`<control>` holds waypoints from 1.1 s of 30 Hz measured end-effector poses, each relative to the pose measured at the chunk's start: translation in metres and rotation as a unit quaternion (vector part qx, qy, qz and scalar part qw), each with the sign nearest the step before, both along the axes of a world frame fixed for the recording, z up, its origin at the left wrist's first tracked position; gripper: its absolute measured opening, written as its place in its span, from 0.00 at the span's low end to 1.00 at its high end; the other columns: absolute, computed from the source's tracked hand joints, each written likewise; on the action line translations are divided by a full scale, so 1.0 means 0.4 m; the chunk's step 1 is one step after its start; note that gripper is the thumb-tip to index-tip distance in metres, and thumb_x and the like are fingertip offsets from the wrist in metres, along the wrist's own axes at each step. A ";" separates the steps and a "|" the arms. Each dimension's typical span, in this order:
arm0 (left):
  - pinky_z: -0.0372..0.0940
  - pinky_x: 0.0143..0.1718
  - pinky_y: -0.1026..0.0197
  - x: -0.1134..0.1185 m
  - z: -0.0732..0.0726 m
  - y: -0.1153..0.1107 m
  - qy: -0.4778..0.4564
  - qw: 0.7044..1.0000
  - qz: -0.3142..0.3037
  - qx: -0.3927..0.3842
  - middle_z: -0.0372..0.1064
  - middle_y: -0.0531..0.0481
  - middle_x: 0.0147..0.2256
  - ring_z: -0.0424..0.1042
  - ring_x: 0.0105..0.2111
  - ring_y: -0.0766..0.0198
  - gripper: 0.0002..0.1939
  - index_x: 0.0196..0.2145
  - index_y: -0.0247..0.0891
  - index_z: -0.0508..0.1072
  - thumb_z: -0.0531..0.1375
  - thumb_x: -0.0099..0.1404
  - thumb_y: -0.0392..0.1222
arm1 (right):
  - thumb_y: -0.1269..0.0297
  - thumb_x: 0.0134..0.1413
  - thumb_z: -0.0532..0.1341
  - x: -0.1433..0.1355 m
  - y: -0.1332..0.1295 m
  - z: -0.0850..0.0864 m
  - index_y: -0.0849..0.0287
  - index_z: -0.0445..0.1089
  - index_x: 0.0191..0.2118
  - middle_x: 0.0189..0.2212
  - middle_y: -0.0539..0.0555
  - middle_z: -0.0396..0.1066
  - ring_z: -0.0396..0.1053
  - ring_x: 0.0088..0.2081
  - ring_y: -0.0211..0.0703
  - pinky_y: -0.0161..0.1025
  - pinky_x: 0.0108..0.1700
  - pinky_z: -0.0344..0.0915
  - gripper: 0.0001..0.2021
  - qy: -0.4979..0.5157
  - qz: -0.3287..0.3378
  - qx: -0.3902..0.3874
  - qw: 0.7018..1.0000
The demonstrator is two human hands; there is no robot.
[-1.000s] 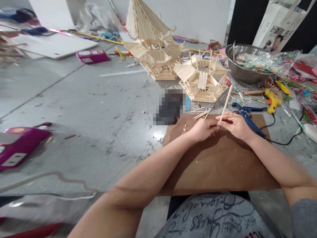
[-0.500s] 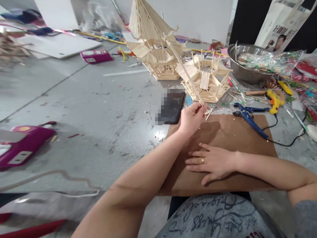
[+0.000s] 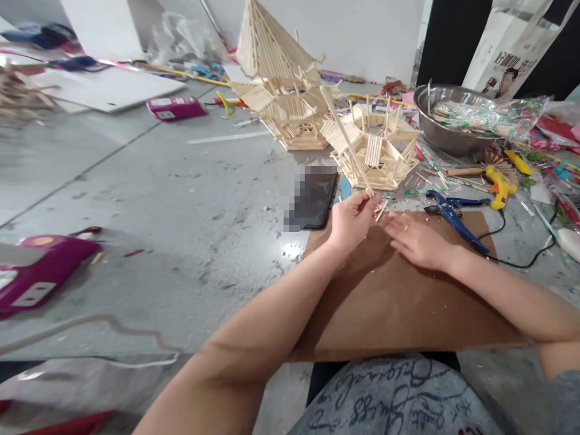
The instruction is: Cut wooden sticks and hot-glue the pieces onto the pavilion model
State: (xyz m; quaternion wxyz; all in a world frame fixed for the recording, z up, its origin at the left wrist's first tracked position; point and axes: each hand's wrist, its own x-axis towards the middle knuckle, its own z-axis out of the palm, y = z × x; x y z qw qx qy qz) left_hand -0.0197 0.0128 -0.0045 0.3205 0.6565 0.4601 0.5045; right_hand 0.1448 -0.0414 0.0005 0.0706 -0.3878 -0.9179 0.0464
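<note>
My left hand (image 3: pixel 351 222) is closed in a pinch round the lower end of a long pale wooden stick (image 3: pixel 347 140). The stick slants up and to the left, passing in front of a small wooden stick building frame (image 3: pixel 374 151). Flat on a brown cardboard sheet (image 3: pixel 408 302), my right hand (image 3: pixel 419 240) has its fingers stretched toward the left hand and holds nothing. Short cut stick pieces (image 3: pixel 382 211) lie between the two hands at the sheet's far edge. Behind stands a taller stick pagoda (image 3: pixel 276 78) with a pointed roof.
Blue cutting pliers (image 3: pixel 457 220) and a yellow glue gun (image 3: pixel 501 187) with a black cord lie right. A metal bowl (image 3: pixel 446 142) holds bagged sticks. A dark phone (image 3: pixel 319 199) lies left of my hands, and a purple power strip (image 3: pixel 49 266) farther left.
My right hand has slid forward across the cardboard, away from my body and closer to the left hand. The left hand keeps its hold on the stick, almost unmoved.
</note>
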 end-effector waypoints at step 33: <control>0.57 0.25 0.68 0.028 -0.024 -0.036 0.070 0.994 -0.050 0.070 0.66 0.52 0.21 0.62 0.22 0.71 0.12 0.26 0.35 0.70 0.52 0.59 0.44 | 0.53 0.59 0.42 0.148 0.027 -0.045 0.63 0.51 0.59 0.59 0.58 0.52 0.45 0.61 0.45 0.51 0.59 0.45 0.26 -0.017 -0.043 -0.037 0.998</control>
